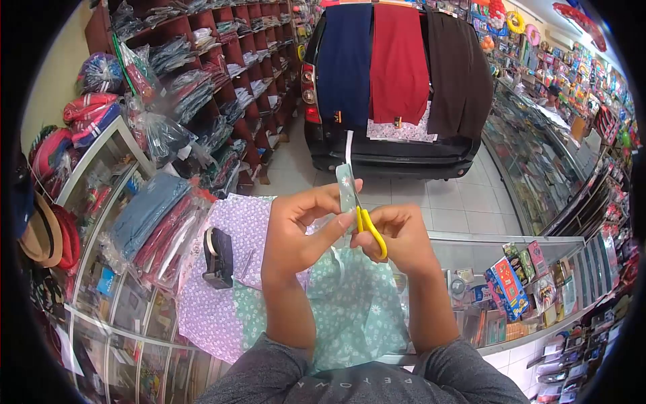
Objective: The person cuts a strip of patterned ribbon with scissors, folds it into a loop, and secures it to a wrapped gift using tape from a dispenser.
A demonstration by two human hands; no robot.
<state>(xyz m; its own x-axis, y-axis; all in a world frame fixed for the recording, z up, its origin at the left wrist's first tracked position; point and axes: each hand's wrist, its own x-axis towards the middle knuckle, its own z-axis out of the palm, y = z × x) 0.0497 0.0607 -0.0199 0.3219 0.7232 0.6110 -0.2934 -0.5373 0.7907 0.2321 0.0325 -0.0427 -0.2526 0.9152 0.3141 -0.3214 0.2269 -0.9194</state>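
Observation:
My left hand (pixel 303 225) pinches a narrow green strip with white daisies (pixel 346 182) between thumb and fingers, holding it upright above the counter. A thin white end of the strip sticks up past the fingers. In my right hand (pixel 402 237) is a pair of scissors (pixel 374 236) with yellow handles, its blades pointing up along the strip's right edge. Beneath both hands a green floral sheet (pixel 360 303) drapes toward my body. Left of it lies a purple floral sheet (pixel 212 320), with a black tape dispenser (pixel 217 259) resting on top.
Plastic-wrapped folded clothes (pixel 158 222) are stacked on the glass counter at left. Boxed goods (pixel 506 286) stand at right. Beyond the counter, a black car (pixel 397 149) has trousers (pixel 398 60) draped over its back. Cubbyhole shelves (pixel 222 67) line the left side.

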